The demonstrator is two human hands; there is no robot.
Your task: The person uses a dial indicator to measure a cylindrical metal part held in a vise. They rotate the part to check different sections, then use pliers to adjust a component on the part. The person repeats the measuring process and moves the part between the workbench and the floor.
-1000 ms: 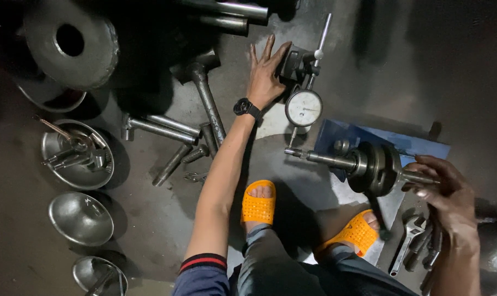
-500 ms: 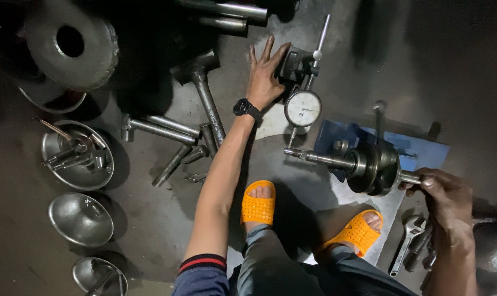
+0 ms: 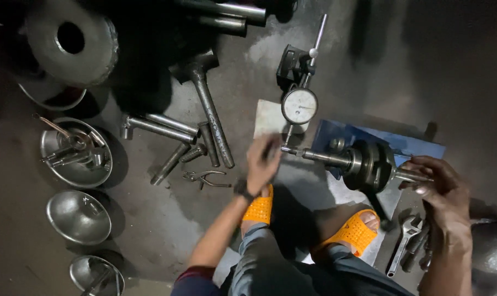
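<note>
while both hands grip the dark steel crankshaft (image 3: 369,163), left hand (image 3: 262,163) and right hand (image 3: 443,189) clamped on its shaft ends under the round white dial gauge (image 3: 299,106), step looks like runout checking; next move calls for slow, steady rotation.

Left hand (image 3: 263,163) reaches forward, fingers curled; right hand (image 3: 444,189) is out at the side, fingers pinched.

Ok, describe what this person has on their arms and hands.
Both hands are bare, with no gloves. The left hand has a dark wristwatch on its wrist, and the forearm is bare up to a dark sleeve with a red-striped cuff near the elbow. The right hand and its forearm show no watch, ring or sleeve.
</note>
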